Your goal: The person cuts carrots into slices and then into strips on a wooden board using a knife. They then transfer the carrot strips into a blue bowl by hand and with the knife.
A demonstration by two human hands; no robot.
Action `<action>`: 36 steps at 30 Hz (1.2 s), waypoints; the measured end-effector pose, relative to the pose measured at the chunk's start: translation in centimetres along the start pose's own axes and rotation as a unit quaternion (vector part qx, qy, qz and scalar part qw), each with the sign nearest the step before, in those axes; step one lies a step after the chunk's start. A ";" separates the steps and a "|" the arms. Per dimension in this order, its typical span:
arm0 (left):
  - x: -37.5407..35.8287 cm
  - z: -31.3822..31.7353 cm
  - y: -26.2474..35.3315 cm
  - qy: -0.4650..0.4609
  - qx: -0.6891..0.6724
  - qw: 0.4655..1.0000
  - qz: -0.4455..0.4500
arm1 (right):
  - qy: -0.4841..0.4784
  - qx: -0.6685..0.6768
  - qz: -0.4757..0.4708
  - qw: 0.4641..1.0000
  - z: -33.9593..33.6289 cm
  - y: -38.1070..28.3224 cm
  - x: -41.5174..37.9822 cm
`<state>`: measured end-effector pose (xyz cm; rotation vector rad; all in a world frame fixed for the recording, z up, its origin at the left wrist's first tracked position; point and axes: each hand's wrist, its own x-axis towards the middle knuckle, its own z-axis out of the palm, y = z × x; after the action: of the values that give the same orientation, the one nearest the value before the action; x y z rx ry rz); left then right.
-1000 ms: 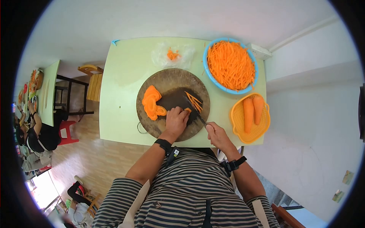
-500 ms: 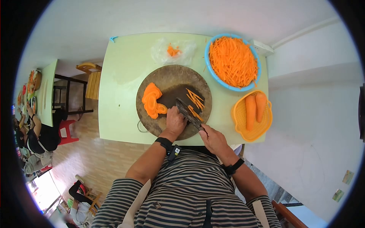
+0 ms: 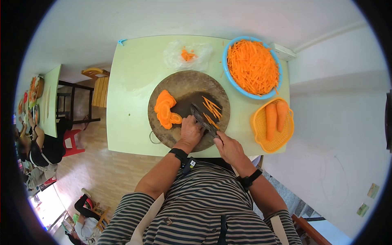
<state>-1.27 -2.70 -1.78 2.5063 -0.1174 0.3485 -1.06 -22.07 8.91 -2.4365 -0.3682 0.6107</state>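
Observation:
On a round wooden chopping board (image 3: 179, 81), my right hand (image 3: 229, 149) grips the handle of a dark-bladed kitchen knife (image 3: 202, 119). My left hand (image 3: 192, 131) is closed, its curled fingers pressed down on the board against the blade's left side. Whatever lies under those fingers is hidden. Thin carrot strips (image 3: 212, 107) lie to the right of the blade, some right along it. Overlapping carrot slices (image 3: 164, 109) form a pile on the board's left part.
A blue basin (image 3: 225, 67) heaped with carrot shreds (image 3: 253, 67) stands at the table's back right. Below it, a yellow basket (image 3: 261, 143) holds two whole carrots. A clear plastic bag (image 3: 200, 53) with carrot bits lies behind the board. Other people (image 3: 41, 151) sit at far left.
The view has shifted slightly, so the table things appear a little further right. Both hands and the knife keep nearly the same place on the board.

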 end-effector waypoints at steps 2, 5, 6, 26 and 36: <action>0.0 -0.2 0.1 -0.013 0.002 1.000 0.000 | -0.011 0.020 0.015 1.000 0.0 -0.3 1.2; 0.1 -0.4 0.4 -0.022 0.017 0.999 -0.018 | -0.018 0.024 0.026 0.999 -0.3 -0.8 1.9; 0.1 -0.3 0.3 -0.023 0.015 0.999 -0.021 | -0.021 0.030 0.027 0.999 -0.5 -1.1 1.9; 0.0 -0.4 0.0 -0.063 0.024 0.997 -0.028 | -0.017 0.034 0.021 0.999 0.3 -0.7 1.1; -0.2 0.3 -0.4 -0.021 0.005 1.000 -0.011 | -0.024 0.020 0.022 0.999 -0.3 -1.7 2.0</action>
<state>-1.35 -2.55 -2.34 2.5228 -0.1058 0.2891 0.60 -20.08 9.48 -2.4004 -0.3197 0.6904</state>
